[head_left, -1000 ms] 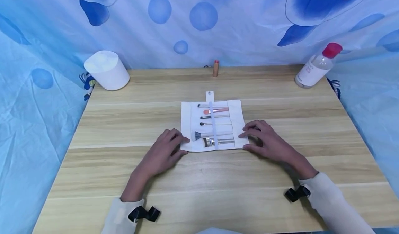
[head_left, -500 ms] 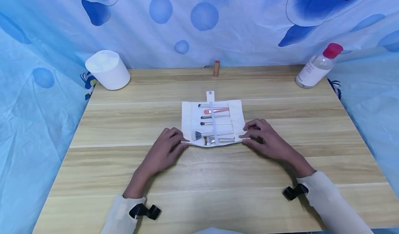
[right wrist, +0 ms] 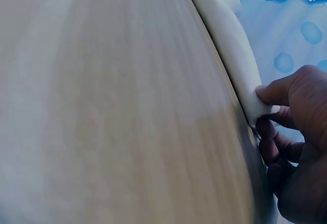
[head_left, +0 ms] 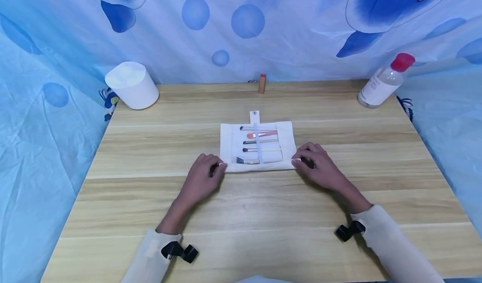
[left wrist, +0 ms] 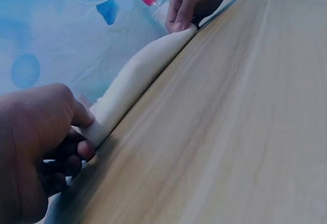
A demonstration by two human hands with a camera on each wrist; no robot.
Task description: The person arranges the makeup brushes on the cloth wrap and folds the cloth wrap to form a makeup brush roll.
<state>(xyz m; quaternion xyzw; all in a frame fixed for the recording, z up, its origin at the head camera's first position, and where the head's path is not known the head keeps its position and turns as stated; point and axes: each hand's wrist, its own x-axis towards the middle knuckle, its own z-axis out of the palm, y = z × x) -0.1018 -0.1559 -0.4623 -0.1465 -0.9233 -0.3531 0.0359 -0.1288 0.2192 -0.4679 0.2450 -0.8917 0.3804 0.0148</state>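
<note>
A white makeup brush roll (head_left: 226, 142) lies spread on the table, its near edge folded up and over. Several makeup brushes (head_left: 260, 150) lie crosswise in it under a pale elastic band, and the nearest one is covered by the fold. My left hand (head_left: 203, 176) pinches the fold's left end between thumb and fingers. At the right end, my right hand (head_left: 318, 168) pinches the same folded edge. The left wrist view shows the rolled edge (left wrist: 148, 60) stretched between both hands. A snap tab (head_left: 254, 116) points away at the far side.
A white paper roll (head_left: 132, 86) stands at the back left of the wooden table (head_left: 248, 232). A lipstick-like tube (head_left: 262, 83) is upright at the back middle. At the back right stands a clear bottle (head_left: 384, 82) with a red cap. A blue patterned curtain (head_left: 286, 32) hangs behind.
Both hands have lifted the near edge of the brush roll and folded it away from the body, covering the nearest brush. The hands have moved slightly forward.
</note>
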